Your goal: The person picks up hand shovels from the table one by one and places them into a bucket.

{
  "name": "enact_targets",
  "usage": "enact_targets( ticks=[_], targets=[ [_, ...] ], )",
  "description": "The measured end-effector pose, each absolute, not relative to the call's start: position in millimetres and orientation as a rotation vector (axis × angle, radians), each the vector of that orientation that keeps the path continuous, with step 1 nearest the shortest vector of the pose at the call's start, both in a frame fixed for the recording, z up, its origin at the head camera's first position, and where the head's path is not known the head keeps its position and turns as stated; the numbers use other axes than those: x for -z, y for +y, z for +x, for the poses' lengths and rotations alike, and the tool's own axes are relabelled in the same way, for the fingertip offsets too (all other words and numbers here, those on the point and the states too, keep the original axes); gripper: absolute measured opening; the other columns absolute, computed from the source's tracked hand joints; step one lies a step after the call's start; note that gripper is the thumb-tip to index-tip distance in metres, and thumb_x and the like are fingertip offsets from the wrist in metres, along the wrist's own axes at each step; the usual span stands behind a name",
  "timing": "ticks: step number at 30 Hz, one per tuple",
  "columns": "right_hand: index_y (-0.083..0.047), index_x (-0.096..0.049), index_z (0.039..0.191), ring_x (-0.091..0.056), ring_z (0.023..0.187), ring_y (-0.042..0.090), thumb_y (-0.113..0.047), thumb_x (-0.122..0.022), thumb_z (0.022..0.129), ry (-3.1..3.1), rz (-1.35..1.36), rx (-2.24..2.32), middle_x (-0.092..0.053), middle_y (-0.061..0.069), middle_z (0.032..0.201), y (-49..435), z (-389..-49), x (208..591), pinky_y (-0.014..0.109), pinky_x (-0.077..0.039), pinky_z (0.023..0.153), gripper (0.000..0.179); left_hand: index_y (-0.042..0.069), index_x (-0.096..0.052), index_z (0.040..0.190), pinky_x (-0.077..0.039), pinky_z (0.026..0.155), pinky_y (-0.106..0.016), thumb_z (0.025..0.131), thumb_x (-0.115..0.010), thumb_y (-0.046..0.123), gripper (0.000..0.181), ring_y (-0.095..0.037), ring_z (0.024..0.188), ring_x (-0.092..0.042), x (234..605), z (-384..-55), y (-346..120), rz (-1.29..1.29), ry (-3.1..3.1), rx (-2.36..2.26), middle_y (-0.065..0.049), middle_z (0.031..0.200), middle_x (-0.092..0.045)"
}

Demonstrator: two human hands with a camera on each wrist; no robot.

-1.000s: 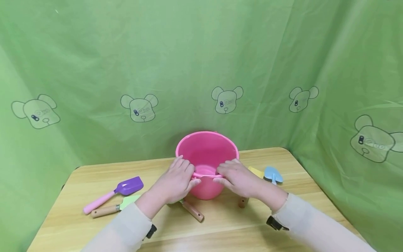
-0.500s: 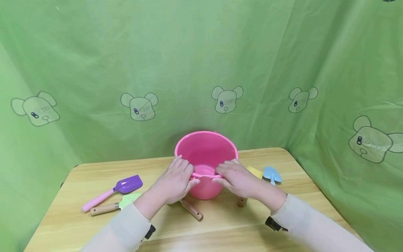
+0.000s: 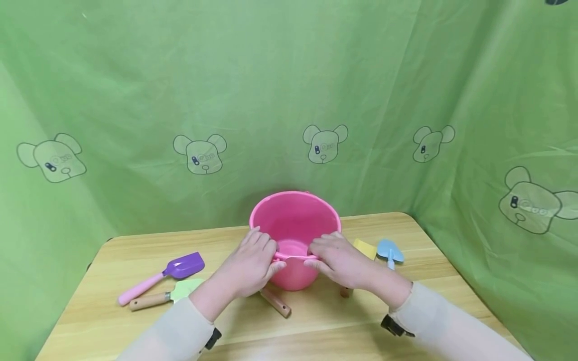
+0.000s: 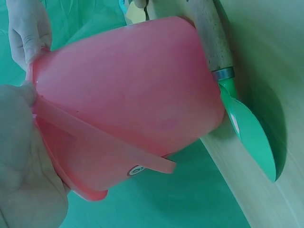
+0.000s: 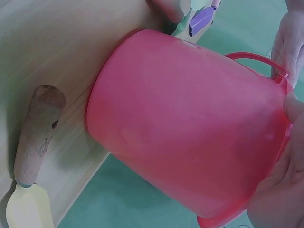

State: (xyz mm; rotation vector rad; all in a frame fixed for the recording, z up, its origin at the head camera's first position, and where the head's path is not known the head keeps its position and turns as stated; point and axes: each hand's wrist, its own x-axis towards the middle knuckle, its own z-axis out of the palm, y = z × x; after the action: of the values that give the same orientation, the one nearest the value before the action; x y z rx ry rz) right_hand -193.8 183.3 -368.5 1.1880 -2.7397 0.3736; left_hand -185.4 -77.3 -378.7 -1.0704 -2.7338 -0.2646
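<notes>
1. Pink bucket (image 3: 293, 215) held at its near rim by both grips, at mid-counter (image 3: 253, 346), mouth up; whether the base is touched down cannot be told.
2. Left grip (image 3: 251, 260): closed round the rim, fingers hooked inside, thumb laid outside.
3. Right grip (image 3: 336, 256): rim clasped the same way; a stretch of rim is left uncovered between the two.
4. Bucket handle (image 4: 102, 133) seen outside, below the rim, in left wrist view.
5. Green trowel (image 4: 249, 128), wooden-handled, laid near the bucket base; mostly covered by left arm in head view.
6. Purple scoop (image 3: 180, 267), pink-handled, and lime tool (image 3: 182, 289), wooden-handled, laid side by side at left; lime one partly covered by sleeve.
7. Yellow tool (image 3: 365, 249) partly hidden by right arm; blue trowel (image 3: 390, 250) placed just beside it.
8. Counter backed by green curtain (image 3: 271, 85), printed with animal heads.
</notes>
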Motion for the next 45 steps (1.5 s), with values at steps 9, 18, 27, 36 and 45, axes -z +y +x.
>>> enact_targets(
  ticks=[9, 18, 27, 36, 45],
  targets=[
    [-0.028, -0.057, 0.086, -0.043, 0.077, 0.005, -0.049, -0.050, 0.102, -2.726, 1.181, -0.370, -0.045, -0.020, 0.075, 182, -191, 369, 0.032, -0.037, 0.083, 0.028, 0.013, -0.051, 0.102, -0.017, 0.122, -0.046, 0.103, -0.051, 0.044, 0.031, -0.021, 0.109, -0.049, 379, -182, -79, -1.073, -2.690, 0.258, 0.000, 0.098, -0.044],
    [-0.027, -0.057, 0.085, -0.043, 0.076, 0.004, -0.049, -0.049, 0.102, -2.724, 1.186, -0.367, -0.045, -0.020, 0.076, 181, -186, 369, 0.033, -0.038, 0.083, 0.029, 0.012, -0.051, 0.101, -0.019, 0.121, -0.047, 0.103, -0.052, 0.042, 0.030, -0.020, 0.104, -0.048, 381, -176, -80, -1.086, -2.651, 0.272, 0.000, 0.097, -0.043],
    [-0.027, -0.056, 0.085, -0.042, 0.076, 0.004, -0.047, -0.049, 0.102, -2.713, 1.201, -0.368, -0.044, -0.020, 0.076, 179, -177, 368, 0.033, -0.037, 0.083, 0.028, 0.012, -0.051, 0.101, -0.018, 0.121, -0.046, 0.103, -0.052, 0.043, 0.031, -0.020, 0.104, -0.047, 380, -169, -81, -1.087, -2.674, 0.284, 0.001, 0.096, -0.041],
    [-0.028, -0.057, 0.087, -0.043, 0.078, 0.003, -0.046, -0.051, 0.102, -2.720, 1.211, -0.346, -0.045, -0.021, 0.078, 178, -168, 367, 0.032, -0.038, 0.086, 0.025, 0.012, -0.051, 0.102, -0.015, 0.122, -0.045, 0.103, -0.050, 0.044, 0.032, -0.020, 0.104, -0.048, 381, -159, -83, -1.081, -2.680, 0.268, 0.002, 0.095, -0.041],
    [-0.029, -0.057, 0.087, -0.043, 0.078, 0.002, -0.040, -0.057, 0.101, -2.699, 1.222, -0.363, -0.045, -0.022, 0.079, 177, -158, 370, 0.032, -0.038, 0.086, 0.018, 0.013, -0.051, 0.101, -0.019, 0.121, -0.047, 0.103, -0.050, 0.045, 0.032, -0.021, 0.107, -0.048, 382, -149, -84, -1.086, -2.666, 0.261, 0.002, 0.094, -0.041]
  ],
)
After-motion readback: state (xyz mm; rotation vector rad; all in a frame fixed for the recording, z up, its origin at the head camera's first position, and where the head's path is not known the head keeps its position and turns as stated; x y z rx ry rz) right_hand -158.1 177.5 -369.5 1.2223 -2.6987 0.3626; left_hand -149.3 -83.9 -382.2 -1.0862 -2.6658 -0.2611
